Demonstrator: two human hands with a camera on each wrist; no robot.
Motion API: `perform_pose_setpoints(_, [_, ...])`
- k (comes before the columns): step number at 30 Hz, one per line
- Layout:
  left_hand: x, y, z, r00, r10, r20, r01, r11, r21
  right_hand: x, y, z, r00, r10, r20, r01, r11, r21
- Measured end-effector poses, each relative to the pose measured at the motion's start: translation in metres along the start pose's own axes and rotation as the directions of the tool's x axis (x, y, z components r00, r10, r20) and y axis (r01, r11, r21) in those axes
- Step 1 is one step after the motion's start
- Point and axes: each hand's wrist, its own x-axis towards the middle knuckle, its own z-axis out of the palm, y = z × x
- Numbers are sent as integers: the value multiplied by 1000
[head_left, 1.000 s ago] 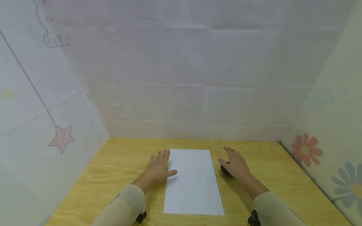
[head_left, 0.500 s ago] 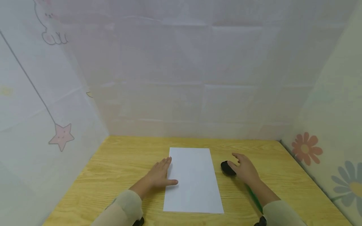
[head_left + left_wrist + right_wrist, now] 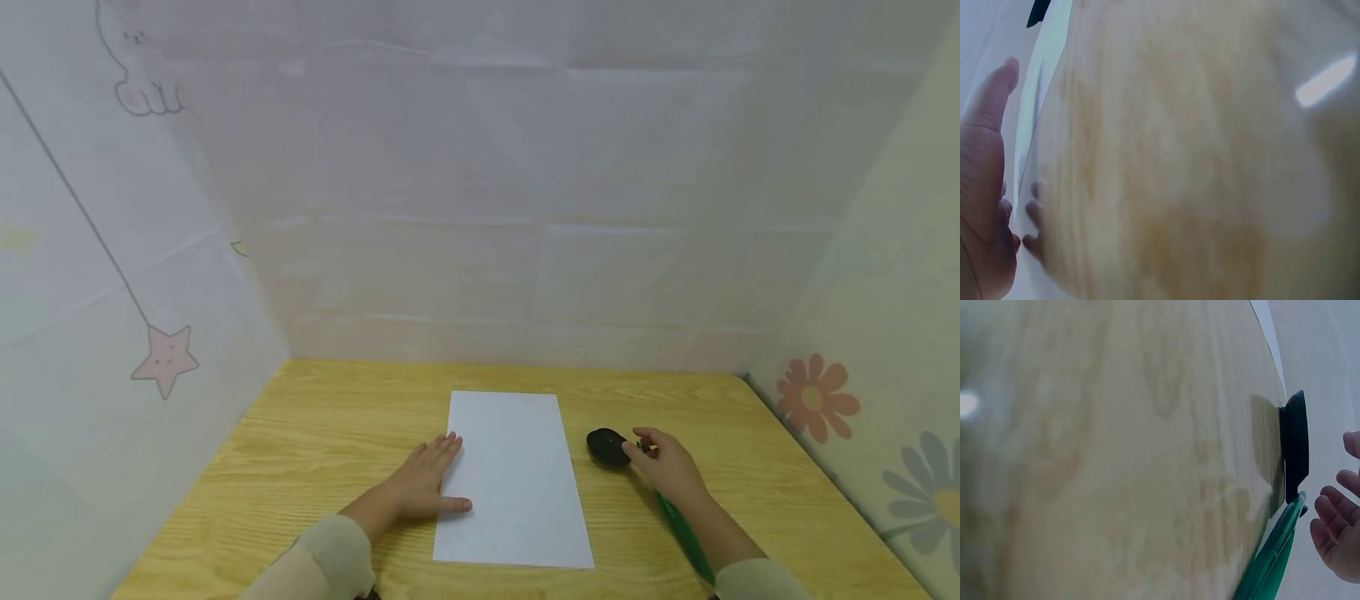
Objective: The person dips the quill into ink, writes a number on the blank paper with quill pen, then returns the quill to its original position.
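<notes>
A blank white sheet of paper (image 3: pixel 512 479) lies on the wooden table. Over its left edge is my left hand (image 3: pixel 422 483), fingers straight and thumb stretched out above the sheet; the left wrist view also shows the thumb (image 3: pixel 991 100). Right of the sheet lies a tool with a black oval head (image 3: pixel 607 448) and a long green handle (image 3: pixel 684 533); its exact kind is unclear. My right hand (image 3: pixel 671 468) hovers over where head and handle meet, fingers loosely bent and holding nothing. In the right wrist view the fingers (image 3: pixel 1333 515) are apart from the green handle (image 3: pixel 1272 550).
The yellow wood-grain table (image 3: pixel 315 433) is bounded at the back by a creased pale sheet (image 3: pixel 480 208). Printed side walls stand left and right, with a pink star (image 3: pixel 164 360) and flowers (image 3: pixel 816 398).
My right hand has moved right and nearer to me, uncovering the black head and green handle. My left hand has slid slightly nearer along the paper's left edge. Paper and tool stay put.
</notes>
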Motion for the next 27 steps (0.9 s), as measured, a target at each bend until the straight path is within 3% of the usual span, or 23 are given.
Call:
perform_pose_setpoints(12, [0,-6,12,1000,9,9,-9,998,69,-5,14,-1,999,31,11,-31,999,17])
perform_pose_setpoints(27, [-4,-4,10,999,33,-5,-32,996,80,-6,31,-1,994,100,41,-101,995,10])
